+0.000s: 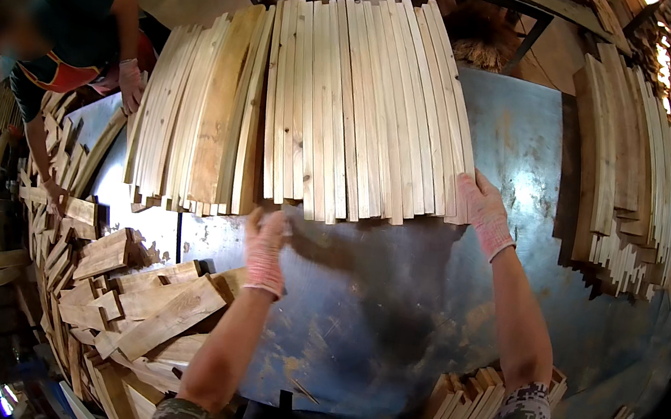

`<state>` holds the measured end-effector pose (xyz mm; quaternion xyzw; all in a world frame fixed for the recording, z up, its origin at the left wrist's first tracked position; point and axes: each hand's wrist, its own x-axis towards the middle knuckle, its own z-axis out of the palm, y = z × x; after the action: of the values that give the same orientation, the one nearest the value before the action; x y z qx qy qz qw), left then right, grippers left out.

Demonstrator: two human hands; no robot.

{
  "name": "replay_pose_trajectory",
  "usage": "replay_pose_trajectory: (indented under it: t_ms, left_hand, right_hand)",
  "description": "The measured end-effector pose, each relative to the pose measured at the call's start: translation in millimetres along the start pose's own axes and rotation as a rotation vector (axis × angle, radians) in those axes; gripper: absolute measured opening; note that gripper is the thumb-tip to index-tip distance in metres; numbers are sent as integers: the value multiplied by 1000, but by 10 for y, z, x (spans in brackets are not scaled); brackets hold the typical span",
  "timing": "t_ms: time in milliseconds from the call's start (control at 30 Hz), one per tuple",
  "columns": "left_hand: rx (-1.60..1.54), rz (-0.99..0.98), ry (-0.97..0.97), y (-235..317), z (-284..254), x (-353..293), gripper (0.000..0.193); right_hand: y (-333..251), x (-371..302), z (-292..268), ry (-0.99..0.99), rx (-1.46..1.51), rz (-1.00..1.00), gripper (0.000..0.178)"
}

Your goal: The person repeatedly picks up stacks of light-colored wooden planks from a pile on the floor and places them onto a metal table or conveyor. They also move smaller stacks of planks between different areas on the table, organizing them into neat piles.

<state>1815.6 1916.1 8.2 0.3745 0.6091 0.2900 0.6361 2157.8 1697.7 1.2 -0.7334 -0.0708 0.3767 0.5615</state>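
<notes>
While both gloved hands reach over the grey metal tabletop [389,318], the right hand [483,212] lies flat and released against the right edge of the row of pale thin wooden slats [365,112] laid side by side at the middle of the sheet. The left hand [265,247] hovers just below the slats' near ends; its grip cannot be told. Offcut wooden blocks [145,303] are heaped at left, where another person [70,39] touches a second slat bundle [195,115].

Slat row [366,103] lies on the metal table [424,306], offcut heap [128,301] to its left.
</notes>
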Motion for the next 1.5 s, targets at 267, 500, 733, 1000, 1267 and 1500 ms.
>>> replay_pose_trajectory:
  t_ms: [267, 500, 733, 1000, 1267, 1500]
  left_hand:
    - [179, 120, -249, 292, -187, 237, 88]
    - [437, 98, -317, 540, 419, 706, 88]
    - [238, 237, -481, 388, 163, 194, 81]
    - [635, 154, -415, -185, -911, -1013, 92]
    - [519, 5, -478, -220, -2314, -2041, 95]
    - [461, -80, -548, -615, -3483, -2410, 94]
  right_hand:
    - [-160, 433, 42, 120, 20, 51, 65]
    - [-307, 556, 321, 175, -261, -55, 70]
    - [-245, -31, 202, 225, -370, 87, 73]
    - [521, -1806, 12, 396, -260, 227, 69]
    - [1032, -3797, 346, 402, -264, 369, 63]
    - [1776, -5100, 819, 395, -67, 338, 62]
